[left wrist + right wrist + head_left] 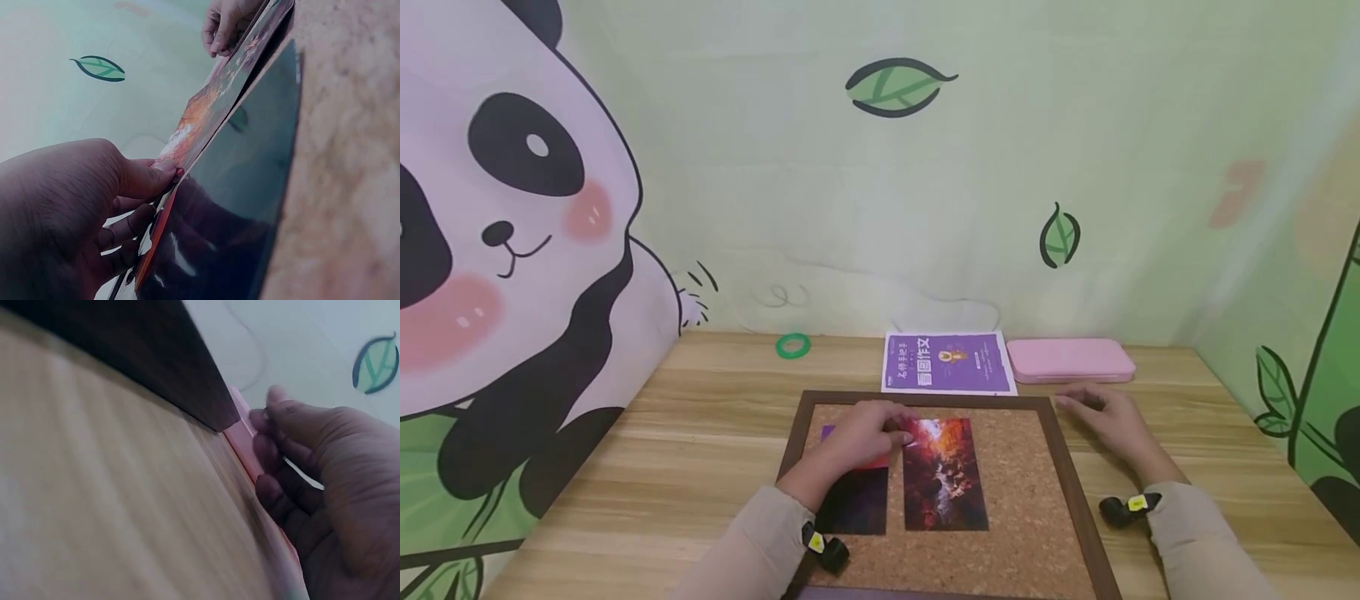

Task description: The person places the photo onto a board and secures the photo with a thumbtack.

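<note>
My left hand (pixel 868 433) pinches the upper left corner of a glossy photo print (pixel 946 475) of a red and orange forest stream. The photo lies on a cork board (pixel 1015 483) with a dark brown frame. Left of it, partly behind my left hand, is a second, darker print (pixel 855 502); it curves away from the cork in the left wrist view. My right hand (pixel 1105 417) is just beyond the frame's far right corner, near a pink case (pixel 1071 360). Its thumb and fingers (pixel 306 425) are bent together, and whether something small sits between them cannot be made out.
A purple and white booklet (pixel 950 362) lies behind the board, left of the pink case. Farther left is a green ring (pixel 793 346), which looks like a tape roll. The wooden table (pixel 700 467) meets a wall with panda and leaf drawings.
</note>
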`<state>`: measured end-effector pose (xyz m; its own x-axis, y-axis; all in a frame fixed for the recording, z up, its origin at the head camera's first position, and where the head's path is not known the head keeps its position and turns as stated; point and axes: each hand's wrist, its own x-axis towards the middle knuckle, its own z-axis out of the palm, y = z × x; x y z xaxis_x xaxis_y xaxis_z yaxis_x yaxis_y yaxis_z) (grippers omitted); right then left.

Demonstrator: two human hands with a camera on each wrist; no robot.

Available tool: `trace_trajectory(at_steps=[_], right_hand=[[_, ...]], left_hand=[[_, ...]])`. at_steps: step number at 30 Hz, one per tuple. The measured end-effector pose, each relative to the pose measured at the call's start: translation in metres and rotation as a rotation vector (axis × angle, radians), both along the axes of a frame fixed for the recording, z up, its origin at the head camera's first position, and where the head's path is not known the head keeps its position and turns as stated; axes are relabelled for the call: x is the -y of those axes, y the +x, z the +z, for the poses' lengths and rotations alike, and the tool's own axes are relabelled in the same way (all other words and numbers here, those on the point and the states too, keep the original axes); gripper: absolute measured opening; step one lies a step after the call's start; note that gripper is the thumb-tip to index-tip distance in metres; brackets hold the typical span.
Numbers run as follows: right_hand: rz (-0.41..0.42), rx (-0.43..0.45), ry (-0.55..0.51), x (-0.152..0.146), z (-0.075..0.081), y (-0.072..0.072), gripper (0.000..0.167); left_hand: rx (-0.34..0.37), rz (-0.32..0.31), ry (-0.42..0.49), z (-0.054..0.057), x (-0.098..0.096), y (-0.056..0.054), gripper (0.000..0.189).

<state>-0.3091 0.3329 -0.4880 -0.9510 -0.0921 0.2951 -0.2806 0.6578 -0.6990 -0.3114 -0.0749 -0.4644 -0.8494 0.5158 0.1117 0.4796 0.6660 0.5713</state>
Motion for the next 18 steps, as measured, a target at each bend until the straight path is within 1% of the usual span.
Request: trace_trajectory(at_steps=[2, 4, 7, 9, 11, 13, 15, 16, 18], right_hand=[[0.022, -0.023, -0.002, 0.005, 0.007, 0.000, 0.028], [0.063, -0.037, 0.006, 0.014, 0.019, 0.001, 0.026], [0.172, -0.019, 0.022, 0.038, 0.040, 0.005, 0.022], [0.253, 0.017, 0.049, 0.058, 0.053, 0.008, 0.020], [0.353, 0.061, 0.062, 0.081, 0.063, 0.009, 0.017], [0.450, 0.091, 0.082, 0.103, 0.068, 0.008, 0.014], [0.536, 0.127, 0.097, 0.123, 0.069, 0.005, 0.014], [0.571, 0.147, 0.102, 0.132, 0.069, 0.003, 0.014], [0.610, 0.184, 0.118, 0.145, 0.065, -0.002, 0.013]], left_hand=[[-0.009, -0.009, -0.011, -0.001, 0.000, -0.001, 0.029], [-0.019, -0.023, -0.014, -0.001, 0.000, -0.002, 0.029], [-0.039, -0.042, -0.013, -0.002, -0.001, -0.001, 0.029], [-0.058, -0.055, -0.021, -0.002, -0.001, -0.001, 0.029], [-0.080, -0.064, -0.034, -0.001, -0.001, 0.000, 0.030], [-0.102, -0.069, -0.054, 0.000, 0.000, 0.001, 0.030], [-0.119, -0.069, -0.072, 0.000, 0.001, 0.001, 0.030], [-0.126, -0.068, -0.080, 0.000, 0.002, 0.001, 0.030], [-0.129, -0.064, -0.090, 0.000, 0.003, 0.001, 0.029]])
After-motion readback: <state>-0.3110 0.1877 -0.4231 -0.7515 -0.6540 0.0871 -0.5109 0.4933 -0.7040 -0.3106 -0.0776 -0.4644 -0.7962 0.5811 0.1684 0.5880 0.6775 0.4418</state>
